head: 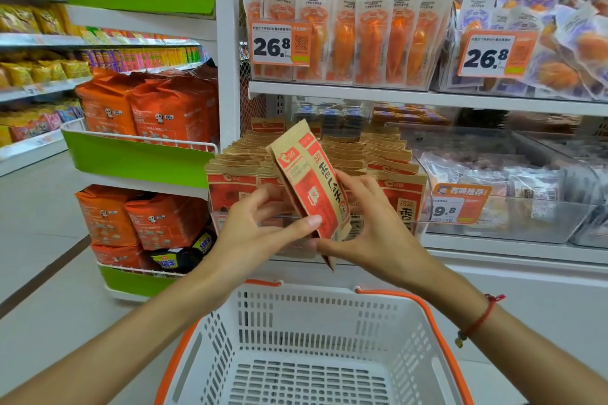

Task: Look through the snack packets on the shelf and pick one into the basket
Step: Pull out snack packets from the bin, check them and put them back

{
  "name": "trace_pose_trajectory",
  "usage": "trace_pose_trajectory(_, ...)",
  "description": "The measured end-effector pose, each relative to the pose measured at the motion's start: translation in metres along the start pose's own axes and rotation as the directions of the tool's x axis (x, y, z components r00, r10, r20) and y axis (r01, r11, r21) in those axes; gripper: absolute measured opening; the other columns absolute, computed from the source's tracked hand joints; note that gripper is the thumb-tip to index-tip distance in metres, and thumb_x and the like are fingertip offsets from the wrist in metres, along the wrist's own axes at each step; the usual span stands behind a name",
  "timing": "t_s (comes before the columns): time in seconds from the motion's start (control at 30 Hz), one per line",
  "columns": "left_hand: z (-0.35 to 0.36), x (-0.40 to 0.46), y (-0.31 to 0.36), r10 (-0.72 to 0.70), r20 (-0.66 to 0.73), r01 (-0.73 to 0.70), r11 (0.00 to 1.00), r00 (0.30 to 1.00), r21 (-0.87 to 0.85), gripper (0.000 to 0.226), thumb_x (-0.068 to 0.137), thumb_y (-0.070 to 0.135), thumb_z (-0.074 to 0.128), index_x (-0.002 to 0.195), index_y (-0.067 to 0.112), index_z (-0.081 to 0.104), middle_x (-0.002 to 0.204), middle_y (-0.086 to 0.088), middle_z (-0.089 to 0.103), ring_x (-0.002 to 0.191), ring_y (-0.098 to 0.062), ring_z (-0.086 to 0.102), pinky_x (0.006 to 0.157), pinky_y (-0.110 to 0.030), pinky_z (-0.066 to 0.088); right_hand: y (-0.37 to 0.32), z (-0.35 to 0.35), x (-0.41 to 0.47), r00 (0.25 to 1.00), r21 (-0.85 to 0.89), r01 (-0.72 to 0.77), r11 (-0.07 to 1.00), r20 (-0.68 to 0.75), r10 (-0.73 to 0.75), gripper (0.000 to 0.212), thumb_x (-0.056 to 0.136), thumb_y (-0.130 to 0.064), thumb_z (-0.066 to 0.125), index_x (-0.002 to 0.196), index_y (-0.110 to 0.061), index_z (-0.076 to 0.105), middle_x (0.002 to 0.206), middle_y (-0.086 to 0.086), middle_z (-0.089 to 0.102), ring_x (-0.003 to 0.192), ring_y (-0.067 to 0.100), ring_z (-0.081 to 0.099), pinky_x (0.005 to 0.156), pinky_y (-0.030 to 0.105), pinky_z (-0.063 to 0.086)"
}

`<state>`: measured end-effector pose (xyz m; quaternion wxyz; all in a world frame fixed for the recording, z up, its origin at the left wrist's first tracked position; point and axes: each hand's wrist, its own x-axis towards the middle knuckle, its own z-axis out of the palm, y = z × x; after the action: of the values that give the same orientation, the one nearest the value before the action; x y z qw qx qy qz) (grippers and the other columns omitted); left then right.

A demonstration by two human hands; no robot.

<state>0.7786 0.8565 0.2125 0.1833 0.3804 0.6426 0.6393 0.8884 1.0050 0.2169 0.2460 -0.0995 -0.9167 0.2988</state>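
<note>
A brown paper snack packet (309, 181) with a red label is held tilted in front of the lower shelf, between both hands. My left hand (256, 230) grips its lower edge, thumb across the front. My right hand (371, 227) holds it from the right side and behind. Behind it, rows of matching brown-and-red packets (375, 154) stand in a clear bin on the lower shelf. Below my arms sits a white slotted basket (329, 312) with orange handles; nothing lies in it.
The upper shelf (427, 95) carries orange packets (368, 39) and purple-white ones (559, 43) behind 26.8 price tags. Clear bins (513, 217) of wrapped snacks stand right of the brown packets. A green-and-white rack (138, 158) with orange bags stands at left, aisle shelves beyond it.
</note>
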Motion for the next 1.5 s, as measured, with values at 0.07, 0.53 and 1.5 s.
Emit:
trace_pose_trajectory(0.07,0.000,-0.002,0.003,0.023,0.027,-0.023,1.000,0.999,-0.004,0.045,0.067,0.031,0.076,0.109,0.018,0.066,0.099,0.010,0.074,0.094,-0.001,0.069,0.078,-0.020,0.056,0.000,-0.007,0.002,0.995,0.130,-0.040,0.991,0.093,0.029,0.091,0.069,-0.035,0.084,0.142,-0.040,0.030,0.128,-0.011,0.044,0.119,0.002,0.046,0.097,0.016,0.042)
trace_pose_trajectory(0.53,-0.012,0.008,0.005,0.032,0.062,-0.027,0.997,0.998,-0.067,0.040,0.083,0.017,0.070,0.118,0.028,0.053,0.103,0.016,0.071,0.096,0.004,0.067,0.071,-0.005,0.048,0.022,-0.039,0.003,0.826,0.690,-0.406,0.599,0.558,-0.083,0.060,0.048,-0.057,0.085,0.103,-0.034,0.075,0.108,0.000,0.073,0.099,0.016,0.068,0.088,0.028,0.053)
trace_pose_trajectory(1.5,0.002,0.152,0.048,0.293,-0.127,-0.228,0.899,0.948,0.374,0.013,0.087,0.030,0.071,0.099,0.033,0.075,0.093,0.013,0.074,0.094,-0.010,0.068,0.093,-0.038,0.052,0.027,-0.107,0.113,0.880,-0.266,0.213,0.940,-0.366,-0.303,0.013,0.080,-0.012,0.078,0.092,-0.009,0.075,0.081,-0.002,0.073,0.073,0.010,0.069,0.072,0.035,0.060)
